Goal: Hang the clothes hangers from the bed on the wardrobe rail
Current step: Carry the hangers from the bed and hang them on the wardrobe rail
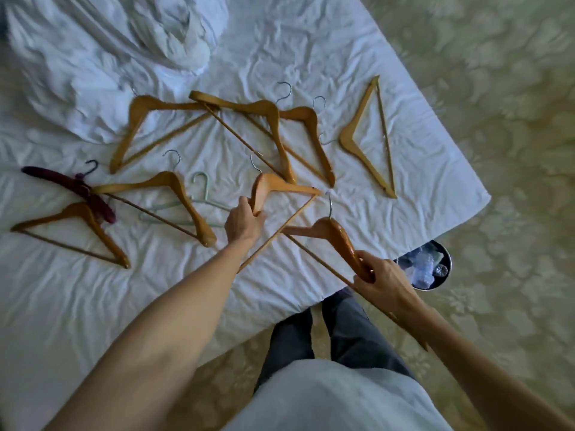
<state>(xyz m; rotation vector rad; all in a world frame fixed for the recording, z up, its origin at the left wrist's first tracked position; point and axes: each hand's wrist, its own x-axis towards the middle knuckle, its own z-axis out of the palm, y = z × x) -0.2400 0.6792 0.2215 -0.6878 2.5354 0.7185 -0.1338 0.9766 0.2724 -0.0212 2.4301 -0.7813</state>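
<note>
Several wooden hangers lie spread on the white bed sheet [389, 219]. My left hand [242, 223] grips one wooden hanger [280, 186] by its arm, near the bed's middle front. My right hand [381, 281] grips a second wooden hanger [334, 233] by its lower arm, over the bed's near corner. Further hangers rest at the back [270, 119], one apart at the right [357, 132], and two at the left [174, 185], [84, 219]. A dark red padded hanger [77, 186] and a pale green plastic hanger [202, 194] also lie at the left. No wardrobe rail is in view.
A rumpled white duvet [109, 51] is heaped at the back left of the bed. A metal bin [426, 269] with clear wrappers stands on the patterned carpet [497, 150] beside the bed's corner. My legs stand at the bed's near edge.
</note>
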